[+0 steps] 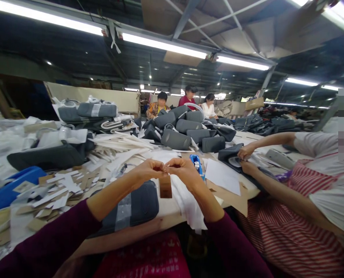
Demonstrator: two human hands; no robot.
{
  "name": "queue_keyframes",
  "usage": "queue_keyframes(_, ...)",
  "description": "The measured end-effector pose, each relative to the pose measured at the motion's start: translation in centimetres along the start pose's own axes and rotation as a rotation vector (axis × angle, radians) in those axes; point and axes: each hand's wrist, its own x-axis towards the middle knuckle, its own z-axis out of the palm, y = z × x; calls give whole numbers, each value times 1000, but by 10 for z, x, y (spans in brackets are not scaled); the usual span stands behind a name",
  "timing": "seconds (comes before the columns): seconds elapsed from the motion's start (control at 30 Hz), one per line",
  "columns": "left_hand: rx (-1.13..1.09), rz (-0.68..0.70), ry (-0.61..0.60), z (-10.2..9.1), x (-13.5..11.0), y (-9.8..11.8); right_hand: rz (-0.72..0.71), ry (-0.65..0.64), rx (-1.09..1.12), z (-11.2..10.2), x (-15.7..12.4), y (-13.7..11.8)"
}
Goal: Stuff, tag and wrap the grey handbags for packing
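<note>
My left hand and my right hand meet above the table edge, fingertips pinched together. A small brown card tag hangs straight down from between them; its top edge and any string are hidden by my fingers. Just left of the tag lies a dark grey padded bag with clear tape across it. White sheet material drapes over the table edge beneath my right forearm. Behind my right hand stands a blue tape dispenser.
Dark grey bags are heaped across the table. Cardboard and white strips lie at left beside a blue object. At right, a co-worker's hands handle another dark bag. White paper lies between us. Several people sit farther back.
</note>
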Motion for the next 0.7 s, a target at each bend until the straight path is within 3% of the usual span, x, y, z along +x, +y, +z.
queue_keyframes(0.17,-4,43,120,-2,-3,6,-34,189,-56,5,-11,18)
queue_keyframes(0.4,-51,45,201,-4,-2,3,64,169,179,21,-14,38)
queue_keyframes(0.7,-164,77,261,-13,-7,8,205,131,403,6,-17,62)
